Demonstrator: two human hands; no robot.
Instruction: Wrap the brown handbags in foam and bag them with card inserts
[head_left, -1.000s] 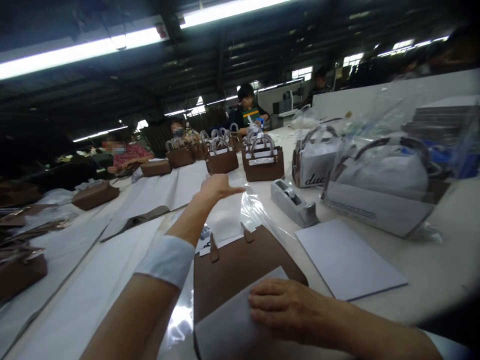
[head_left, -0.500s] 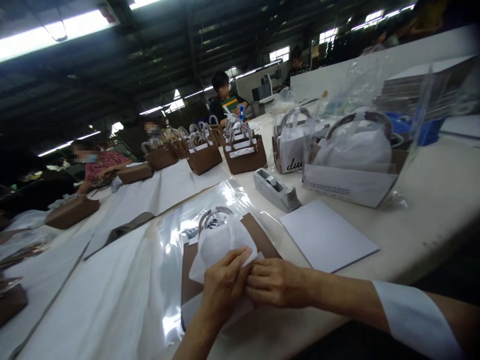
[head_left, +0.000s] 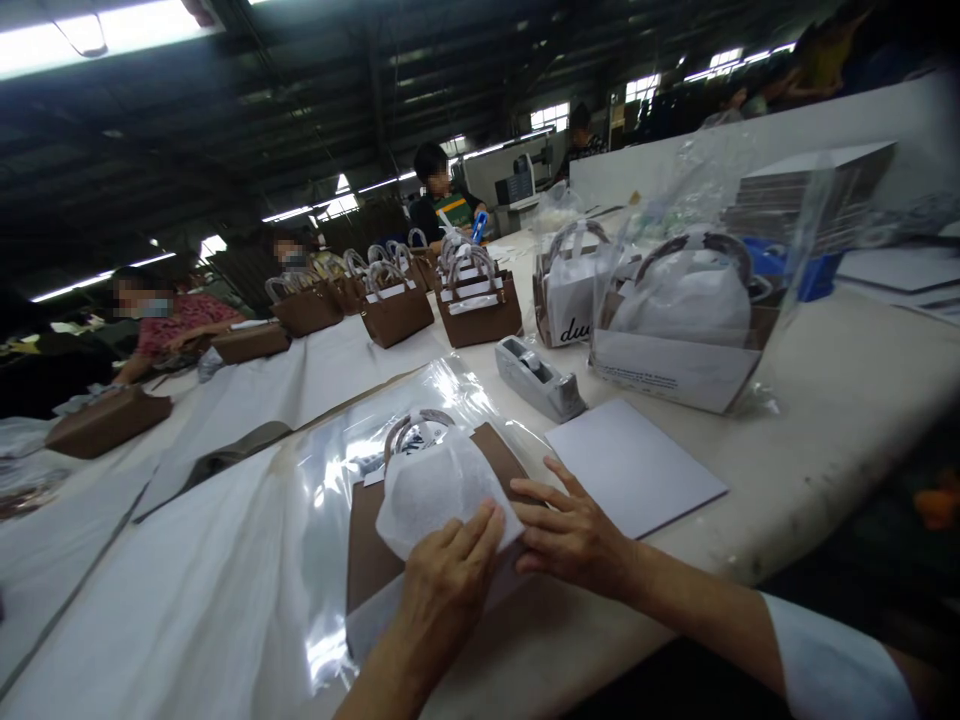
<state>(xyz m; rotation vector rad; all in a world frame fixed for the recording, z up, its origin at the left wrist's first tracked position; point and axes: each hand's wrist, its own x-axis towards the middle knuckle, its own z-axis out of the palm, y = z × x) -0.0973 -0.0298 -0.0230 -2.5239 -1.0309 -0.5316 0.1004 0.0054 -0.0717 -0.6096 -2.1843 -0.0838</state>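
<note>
A brown handbag (head_left: 366,530) lies on clear plastic film (head_left: 319,490), its wrapped handles (head_left: 420,418) pointing away from me. White tissue (head_left: 431,485) covers part of its front. My left hand (head_left: 457,570) presses on the tissue's lower right part, its fingers close together and bent, with no clear gap between them. My right hand (head_left: 574,530) has its fingers spread at the right edge of the tissue and bag, fingertips touching the tissue there.
A grey tape dispenser (head_left: 538,378) and a white board (head_left: 637,465) lie to the right. Beyond stand bagged handbags (head_left: 682,300) and several brown handbags (head_left: 480,310). Stacked boards (head_left: 810,195) are at the back right. Other people (head_left: 442,200) sit across the table.
My right hand has let go of the tissue's edge and spread its fingers, shifting slightly right. The tissue lies smoother over the bag. The view has shifted a little.
</note>
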